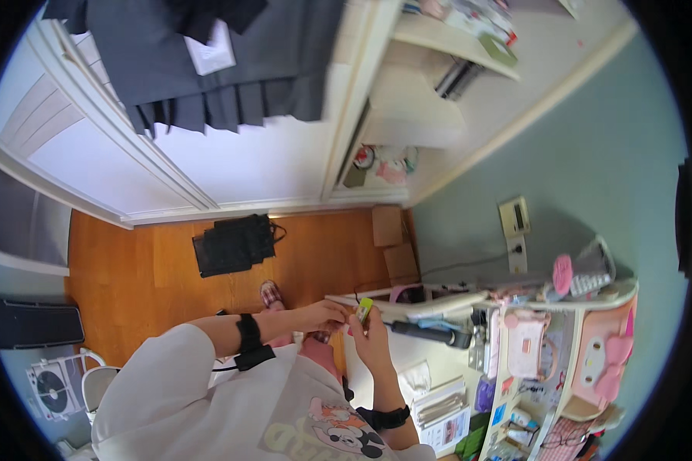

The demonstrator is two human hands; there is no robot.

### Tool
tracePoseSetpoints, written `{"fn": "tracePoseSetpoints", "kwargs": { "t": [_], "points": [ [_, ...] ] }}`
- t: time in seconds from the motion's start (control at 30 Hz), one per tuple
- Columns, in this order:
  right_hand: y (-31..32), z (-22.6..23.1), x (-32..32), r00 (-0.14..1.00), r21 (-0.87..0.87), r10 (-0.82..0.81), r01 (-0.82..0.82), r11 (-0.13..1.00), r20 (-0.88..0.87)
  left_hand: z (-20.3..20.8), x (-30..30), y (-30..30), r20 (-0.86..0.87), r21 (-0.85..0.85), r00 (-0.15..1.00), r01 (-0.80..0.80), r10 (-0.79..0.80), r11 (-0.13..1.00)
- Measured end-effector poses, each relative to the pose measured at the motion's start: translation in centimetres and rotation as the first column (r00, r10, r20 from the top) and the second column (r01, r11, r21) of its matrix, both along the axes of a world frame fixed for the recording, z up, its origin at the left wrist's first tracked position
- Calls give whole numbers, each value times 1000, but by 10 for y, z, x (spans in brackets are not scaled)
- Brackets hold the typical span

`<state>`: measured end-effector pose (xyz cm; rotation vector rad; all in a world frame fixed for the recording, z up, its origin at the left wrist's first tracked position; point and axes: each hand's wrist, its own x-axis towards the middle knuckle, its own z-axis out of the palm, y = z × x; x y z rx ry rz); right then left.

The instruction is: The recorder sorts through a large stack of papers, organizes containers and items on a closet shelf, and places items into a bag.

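Note:
In front of my body, my right hand (372, 343) is closed around a small object with a lime-green end (364, 306), whose kind I cannot make out. Close beside it, my left hand (324, 316) has its fingers curled and pinched toward the right hand. Whatever may lie between the left fingertips is too small to name. Just right of my right hand, a black rod-shaped tool with a thick handle (423, 332) lies over the white desk (373, 367). Both wrists carry black straps.
Stacked papers (443, 411) lie on the desk. A shelf unit to the right holds a pink bag (527, 346) and a pink bow-decorated case (603, 353). Black bags (234, 244) lie on the wooden floor. Cardboard boxes (388, 227) stand by the wall; dark clothes (231, 69) hang ahead.

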<state>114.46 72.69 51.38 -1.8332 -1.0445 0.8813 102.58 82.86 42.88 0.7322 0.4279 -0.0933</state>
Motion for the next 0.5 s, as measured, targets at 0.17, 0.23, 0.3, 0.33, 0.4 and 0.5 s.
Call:
{"fn": "tracePoseSetpoints", "kwargs": {
  "t": [0.17, 0.23, 0.3, 0.33, 0.4, 0.5],
  "points": [
    [95, 23, -48, 964, 48, 258, -261, 964, 69, 46, -87, 92, -20, -233, 940, -336, 341, 913],
    [132, 31, -74, 966, 50, 258, -258, 965, 8, 59, -124, 118, -15, -114, 891, -451, 453, 885],
    [163, 40, -93, 955, 45, 296, -294, 955, -27, 70, -155, 134, -34, -12, 832, -555, 554, 832],
    [180, 44, -100, 908, -2, 419, -419, 908, -4, 75, -168, 141, 37, 32, 804, -595, 594, 803],
    [215, 49, -118, 824, -40, 567, -566, 824, 18, 85, -191, 154, 112, 85, 748, -663, 654, 744],
    [261, 51, -149, 655, -72, 754, -750, 657, 52, 93, -221, 155, 102, 304, 684, -713, 722, 632]
  ]
}}
